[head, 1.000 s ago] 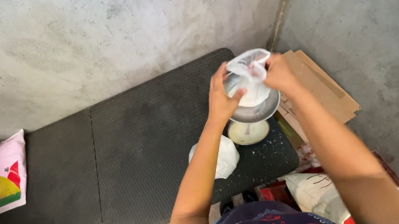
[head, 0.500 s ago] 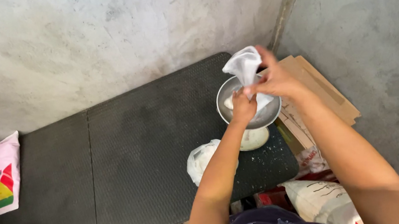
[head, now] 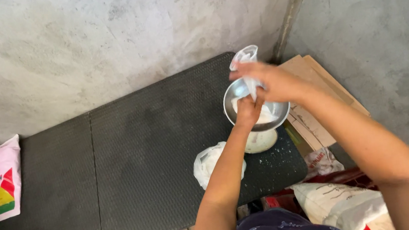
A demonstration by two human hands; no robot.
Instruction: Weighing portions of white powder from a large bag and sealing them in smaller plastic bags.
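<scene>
My left hand (head: 247,112) grips the lower part of a small clear plastic bag (head: 247,59) of white grains, just over a steel bowl (head: 276,111). My right hand (head: 271,81) closes around the bag's twisted neck above it, and the loose top of the bag sticks up past my fingers. The bowl rests on a pale round scale base (head: 263,142) standing on a dark textured mat (head: 135,153). White grains lie inside the bowl, mostly hidden by my hands.
A filled white plastic bag (head: 208,163) lies on the mat by my left forearm. Flat cardboard (head: 315,117) leans at the right wall. A white sack (head: 338,204) sits at bottom right, and a pink printed sack (head: 0,182) at far left. Concrete walls close the corner.
The bag's neck has been twisted narrower and the bag lowered toward the bowl. My left hand dropped from the bag's side to under it; my right hand slid left across the neck.
</scene>
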